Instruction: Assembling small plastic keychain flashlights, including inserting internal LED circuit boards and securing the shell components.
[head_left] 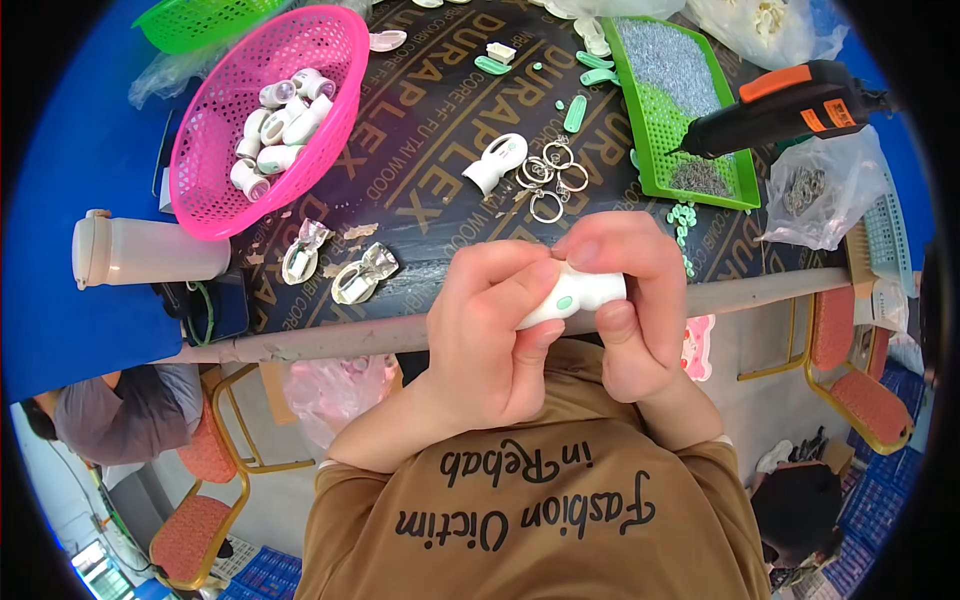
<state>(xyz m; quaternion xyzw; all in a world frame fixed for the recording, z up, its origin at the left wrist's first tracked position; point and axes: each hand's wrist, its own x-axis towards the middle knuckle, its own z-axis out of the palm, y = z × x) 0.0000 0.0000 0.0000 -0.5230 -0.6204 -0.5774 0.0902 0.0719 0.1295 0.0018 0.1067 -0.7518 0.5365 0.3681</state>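
Note:
Both hands are closed around a small white plastic housing with a green oval button (577,300), held just above the table's near edge. My left hand (485,335) pinches its left end between thumb and fingers. At the right end, my right hand (645,305) grips it with thumb below and fingers on top. Beyond them lies a similar white housing (497,163), beside several metal split rings (547,180). Two white pieces with silvery parts, one (304,252) left of the other (364,275), lie to the left of my hands.
A pink basket (345,60) of white housings stands at left, near a translucent jug (150,250). At right, an electric screwdriver (770,110) extends over a green tray (655,180) of small metal parts. Small green pieces (683,225) and a plastic bag (825,190) lie nearby.

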